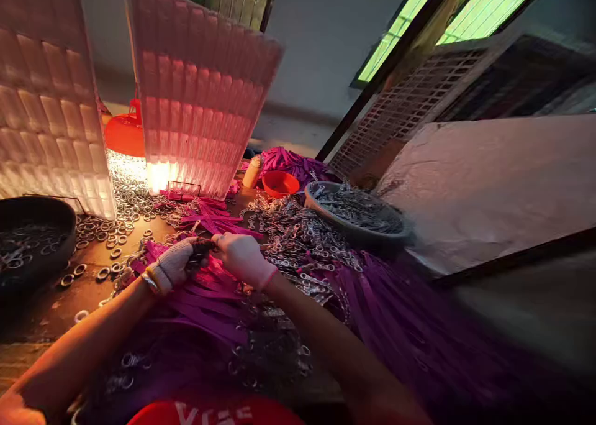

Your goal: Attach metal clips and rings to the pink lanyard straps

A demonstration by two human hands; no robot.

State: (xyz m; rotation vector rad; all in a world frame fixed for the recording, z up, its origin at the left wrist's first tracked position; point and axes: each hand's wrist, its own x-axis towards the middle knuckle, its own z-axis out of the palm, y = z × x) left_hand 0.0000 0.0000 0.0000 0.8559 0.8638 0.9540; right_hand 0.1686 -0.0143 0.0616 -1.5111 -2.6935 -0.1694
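Note:
My left hand (174, 266), in a pale knit glove with dark, grimy-looking fingers and a yellow band at the wrist, is closed in front of me. Fingertips of my right hand (243, 260), in a white glove, are pinched together right against it. Whatever small thing sits between the two hands is hidden by the fingers. Below them lie purple-pink strap strips (205, 297) in a loose heap. Just right of my right hand spreads a pile of metal clasps (298, 232). Metal rings (102, 274) are scattered left of my left hand.
A black tub (69, 226) with rings stands at left. Two upright translucent ridged panels (195, 95) flank a lit red lamp (125, 134). Behind are a bottle (252, 171), a red bowl (280, 184) and a grey basin (321, 210) of metal pieces. More purple straps (400, 313) drape right.

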